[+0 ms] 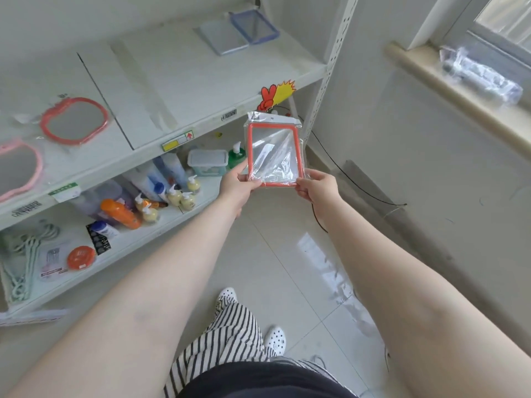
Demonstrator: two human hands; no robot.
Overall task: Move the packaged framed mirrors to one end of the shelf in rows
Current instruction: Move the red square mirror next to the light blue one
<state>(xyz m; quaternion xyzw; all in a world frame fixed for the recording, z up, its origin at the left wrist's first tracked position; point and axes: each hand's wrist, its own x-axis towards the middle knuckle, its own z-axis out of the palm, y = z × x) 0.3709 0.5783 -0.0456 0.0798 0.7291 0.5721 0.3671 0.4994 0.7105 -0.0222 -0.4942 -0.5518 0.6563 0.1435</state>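
Note:
A rectangular mirror with an orange frame (pixel 274 155), sealed in clear plastic, hangs in the air in front of the white shelf (pixel 201 81). My left hand (pixel 240 183) pinches its lower left corner and my right hand (pixel 317 186) pinches its lower right corner. At the shelf's far right end lie a blue-framed mirror (pixel 254 25) and a pale blue one (pixel 219 38), side by side. On the shelf's left part lie a red rounded mirror (pixel 74 120) and a pink one (pixel 18 169), both in plastic.
The lower shelf (pixel 161 225) carries pump bottles, tubes, a lidded box (pixel 207 162), an orange tin and green hangers. A white upright post (pixel 330 64) ends the shelving. A window sill (pixel 459 96) with a plastic bag runs at right. A black cable crosses the tiled floor.

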